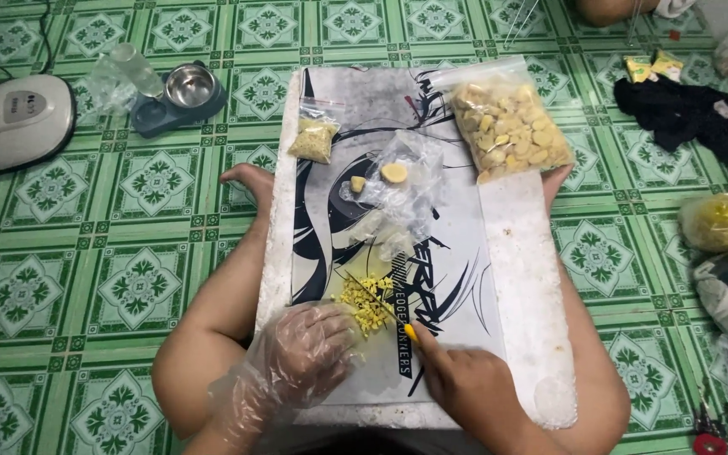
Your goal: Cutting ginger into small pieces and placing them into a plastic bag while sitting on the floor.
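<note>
Chopped ginger bits point(364, 302), a small yellow heap, sit on the printed mat point(440, 278) laid over the white foam board point(524, 278) across the person's lap. Left hand point(307, 354), in a clear plastic glove, rests curled at the heap's near edge, touching it. Right hand point(465, 383), bare, is clamped around a yellow-handled knife point(381, 302), blade lying through the heap. Further up the board: a large bag of peeled ginger pieces point(507, 126), a small bag of mince point(313, 139), two loose slices point(381, 177).

Chopped pieces point(365, 302) lie on board point(516, 253), between both hands.
</note>
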